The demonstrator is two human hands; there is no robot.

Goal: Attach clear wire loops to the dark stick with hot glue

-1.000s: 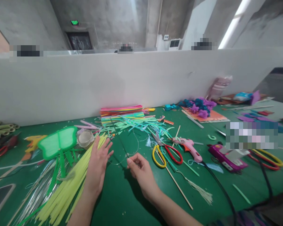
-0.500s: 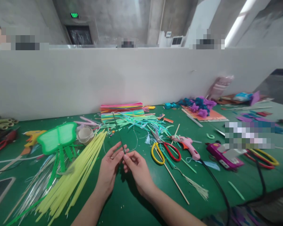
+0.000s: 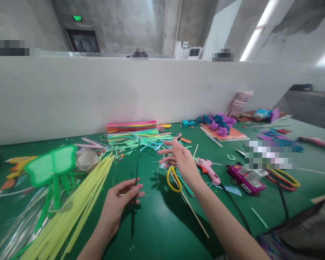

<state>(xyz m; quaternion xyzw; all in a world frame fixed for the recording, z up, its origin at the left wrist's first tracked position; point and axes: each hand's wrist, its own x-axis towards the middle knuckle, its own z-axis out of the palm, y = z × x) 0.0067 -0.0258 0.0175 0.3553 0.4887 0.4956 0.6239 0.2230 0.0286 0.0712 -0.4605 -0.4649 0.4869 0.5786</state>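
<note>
My left hand [image 3: 119, 204] pinches a thin dark stick [image 3: 138, 159] between thumb and fingers, the stick standing nearly upright with its lower end below the hand. Fingers spread, my right hand [image 3: 182, 159] hovers over a tangle of pale green and blue strips and holds nothing. Beneath it lies a pair of scissors, mostly hidden, with one yellow handle loop [image 3: 168, 180] showing. A thin wooden stick [image 3: 195, 215] runs down the table from beside the loop. Just right of my forearm rests a pink glue gun [image 3: 212, 173].
Yellow-green fuzzy stems [image 3: 78, 202] and a green wing-shaped piece [image 3: 51, 166] lie at left, near a yellow glue gun [image 3: 18, 164]. Coloured stems [image 3: 132, 126] are stacked by the white partition [image 3: 70, 97]. A purple device [image 3: 246, 180] stands at right; a black cord [image 3: 234, 204] crosses the table.
My right hand has let go of the dark stick and moved forward and right, opening above the scissors. The left hand keeps the stick, now more upright. The view has shifted slightly right.
</note>
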